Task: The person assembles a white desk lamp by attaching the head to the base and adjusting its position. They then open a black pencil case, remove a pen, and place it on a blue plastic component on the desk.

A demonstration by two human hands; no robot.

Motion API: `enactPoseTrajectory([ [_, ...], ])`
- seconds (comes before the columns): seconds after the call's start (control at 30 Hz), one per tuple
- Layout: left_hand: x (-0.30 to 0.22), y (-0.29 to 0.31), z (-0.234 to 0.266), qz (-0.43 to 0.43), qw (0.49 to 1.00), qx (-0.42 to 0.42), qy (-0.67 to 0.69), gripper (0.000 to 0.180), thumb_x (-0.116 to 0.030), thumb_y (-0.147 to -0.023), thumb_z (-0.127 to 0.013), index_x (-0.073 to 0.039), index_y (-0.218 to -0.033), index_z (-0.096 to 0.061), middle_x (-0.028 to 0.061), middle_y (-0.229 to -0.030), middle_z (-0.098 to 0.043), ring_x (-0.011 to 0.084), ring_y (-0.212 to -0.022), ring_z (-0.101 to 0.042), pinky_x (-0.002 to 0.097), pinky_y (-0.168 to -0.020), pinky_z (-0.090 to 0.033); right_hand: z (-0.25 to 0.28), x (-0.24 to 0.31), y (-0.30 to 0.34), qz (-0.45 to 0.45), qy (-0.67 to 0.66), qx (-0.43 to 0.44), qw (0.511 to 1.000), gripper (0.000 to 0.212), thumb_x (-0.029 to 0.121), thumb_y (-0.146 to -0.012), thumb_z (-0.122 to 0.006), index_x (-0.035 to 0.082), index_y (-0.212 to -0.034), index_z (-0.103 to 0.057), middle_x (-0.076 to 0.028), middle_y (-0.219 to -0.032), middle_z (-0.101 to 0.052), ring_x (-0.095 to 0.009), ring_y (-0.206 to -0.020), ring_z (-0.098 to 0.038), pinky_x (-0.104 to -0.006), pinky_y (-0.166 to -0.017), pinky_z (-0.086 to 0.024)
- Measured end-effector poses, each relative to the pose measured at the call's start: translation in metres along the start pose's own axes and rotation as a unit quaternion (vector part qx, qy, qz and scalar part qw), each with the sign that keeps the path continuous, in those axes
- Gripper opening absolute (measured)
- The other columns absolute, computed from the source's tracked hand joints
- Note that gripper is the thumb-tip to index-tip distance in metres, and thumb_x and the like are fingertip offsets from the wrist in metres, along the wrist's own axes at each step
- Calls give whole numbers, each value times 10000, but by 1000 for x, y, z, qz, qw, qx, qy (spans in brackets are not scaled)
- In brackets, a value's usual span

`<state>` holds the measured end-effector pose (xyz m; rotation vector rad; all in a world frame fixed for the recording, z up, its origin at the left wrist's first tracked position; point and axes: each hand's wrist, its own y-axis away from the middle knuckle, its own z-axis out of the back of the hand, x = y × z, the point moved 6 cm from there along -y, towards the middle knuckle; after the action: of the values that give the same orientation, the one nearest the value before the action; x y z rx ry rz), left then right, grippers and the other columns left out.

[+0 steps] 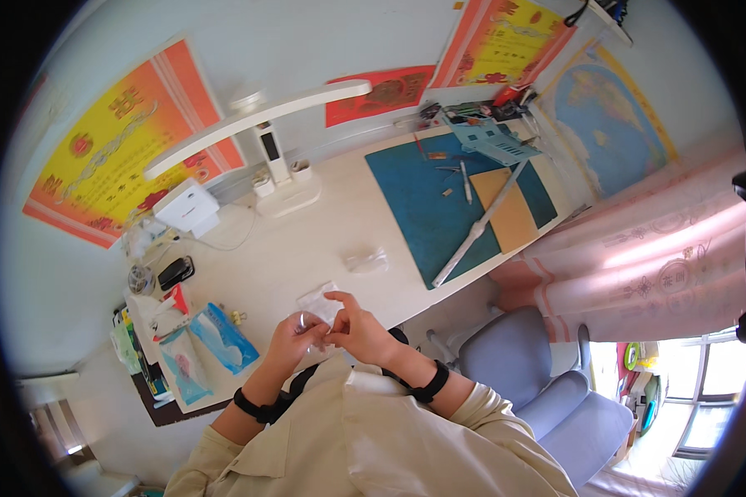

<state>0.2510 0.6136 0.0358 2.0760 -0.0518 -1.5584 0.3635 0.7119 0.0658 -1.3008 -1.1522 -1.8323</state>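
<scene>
Over the desk's near edge, my left hand (290, 341) and my right hand (360, 333) meet at their fingertips. Between them is a small clear plastic piece (314, 347), whose exact kind I cannot make out. The left thumb and fingers pinch it. My right thumb and curled fingers close on it too, while the right index finger points up and away. Just beyond the hands a small white packet (318, 300) lies on the desk. Farther off lies a crumpled clear plastic bag (366, 262).
The pale desk (307, 240) carries a white lamp (283, 186) at the back. Blue tissue packs (224, 337) and a black case (176, 272) sit left. A teal cutting mat (414, 199) with a long wrapped rod (472, 234) lies right. A grey chair (510, 352) stands right.
</scene>
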Motion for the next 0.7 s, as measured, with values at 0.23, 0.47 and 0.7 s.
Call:
enactPoseTrajectory([
  [0.23, -1, -39, -40, 18, 998, -51, 37, 139, -132, -960, -620, 5, -937, -609, 67, -776, -646, 137, -675, -603, 270, -669, -479, 91, -23, -6, 78, -6, -14, 997, 464, 141, -917, -685, 52, -1315, -464, -98, -826, -648, -205, -754, -656, -328, -718, -528],
  [0.47, -21, -83, -99, -25, 969, -120, 214, 146, -147, -996, -581, -3, -1011, -564, 145, -963, -674, 217, -815, -677, 326, -677, -537, 395, -144, -2, -133, 148, -447, 872, 342, 302, -963, -613, -29, -1049, -629, -156, -876, -709, -267, -794, -706, -391, -678, -546],
  [0.7, -30, -116, -144, -16, 970, -121, 209, 101, -122, -1014, -542, -24, -1007, -566, 134, -963, -695, 230, -833, -696, 343, -700, -549, 451, -193, -39, -262, 315, -405, 817, 559, 443, -883, -664, -79, -1075, -610, -295, -1031, -683, -425, -1036, -660, -472, -882, -532],
])
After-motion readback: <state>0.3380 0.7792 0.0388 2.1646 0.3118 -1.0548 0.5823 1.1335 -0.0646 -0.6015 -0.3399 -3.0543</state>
